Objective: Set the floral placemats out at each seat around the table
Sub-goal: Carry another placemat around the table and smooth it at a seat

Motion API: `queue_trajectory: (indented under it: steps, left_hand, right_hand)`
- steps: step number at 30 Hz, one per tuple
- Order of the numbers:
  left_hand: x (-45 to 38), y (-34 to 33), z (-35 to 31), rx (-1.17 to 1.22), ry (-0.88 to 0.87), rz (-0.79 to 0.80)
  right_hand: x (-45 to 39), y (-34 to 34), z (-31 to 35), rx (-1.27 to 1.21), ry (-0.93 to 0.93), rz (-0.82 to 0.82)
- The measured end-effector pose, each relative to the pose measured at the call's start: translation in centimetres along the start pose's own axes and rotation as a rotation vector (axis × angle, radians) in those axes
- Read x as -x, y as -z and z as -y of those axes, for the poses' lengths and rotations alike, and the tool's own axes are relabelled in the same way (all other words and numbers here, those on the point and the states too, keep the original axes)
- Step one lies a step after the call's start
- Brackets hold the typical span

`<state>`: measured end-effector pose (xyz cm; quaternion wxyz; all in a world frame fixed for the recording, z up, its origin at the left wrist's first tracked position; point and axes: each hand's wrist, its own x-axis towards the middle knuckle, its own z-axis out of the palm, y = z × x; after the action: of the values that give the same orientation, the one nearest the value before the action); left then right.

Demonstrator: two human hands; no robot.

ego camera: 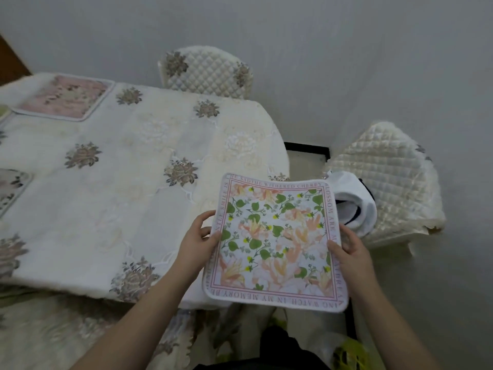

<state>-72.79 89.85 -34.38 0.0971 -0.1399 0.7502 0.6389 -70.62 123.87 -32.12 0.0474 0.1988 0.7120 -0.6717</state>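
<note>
- The left hand (198, 237) pinches the left edge of a floral mat (276, 243), thumb on top and fingers curled under it.
- The right hand (350, 251) pinches the mat's right edge in the same way, thumb on the printed face.
- The mat is square with rounded corners, printed with peach flowers and green leaves inside a pink border of lettering.
- It is held nearly flat, over the near right corner of the bench (160, 209), part of it past the edge; whether it touches the cloth cannot be told.
- The bench wears a cream cloth (128, 182) with embroidered flower clusters.
- A pink mat (65, 97) lies flat at the far left corner of the bench.
- Another mat (10, 189) lies at the left edge, mostly cut off by the frame.
- A chair (206, 72) with a quilted cream cover stands at the far side, against the wall.
- A second quilted chair (392, 180) stands to the right, with a white cloth (354, 201) lying on it.
</note>
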Motion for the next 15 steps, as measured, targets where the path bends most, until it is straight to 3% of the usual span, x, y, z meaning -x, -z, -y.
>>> queue_trajectory:
  steps: [15]
  left_hand:
    - [-4.1,-2.0,-2.8,0.122,0.137,-0.393]
  right_hand:
    - [-17.4,-3.6,4.3,0.043,-0.109,0.372]
